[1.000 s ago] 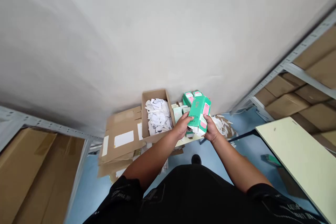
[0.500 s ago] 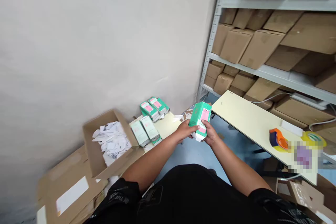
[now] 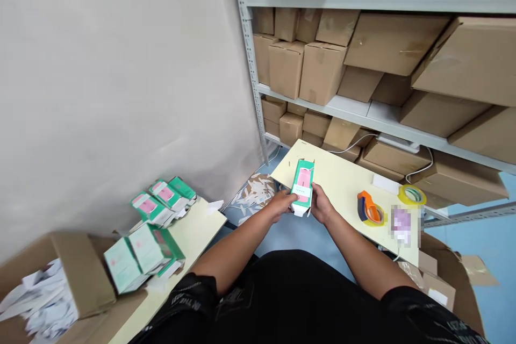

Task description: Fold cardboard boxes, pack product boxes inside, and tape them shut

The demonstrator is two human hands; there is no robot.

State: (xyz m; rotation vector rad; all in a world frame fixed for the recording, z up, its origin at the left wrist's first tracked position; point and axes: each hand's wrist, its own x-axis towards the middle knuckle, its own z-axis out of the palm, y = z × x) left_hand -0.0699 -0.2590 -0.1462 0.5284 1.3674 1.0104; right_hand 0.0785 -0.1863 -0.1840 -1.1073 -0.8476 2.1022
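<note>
Swung rightward, green carton (image 3: 302,191) lengthwise away, open flaps far

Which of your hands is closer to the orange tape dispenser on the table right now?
Right. The right hand grips the green box on the side towards the tape dispenser, with bare tabletop between them. The left hand holds the box's far side, further away.

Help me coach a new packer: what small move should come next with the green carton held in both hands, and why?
Probably lower the green carton onto the pale table. Both the left hand and right hand grip its lower end, its top flaps stand open, and it is held just over the table's near edge, with bare surface before the tape dispenser.
</note>
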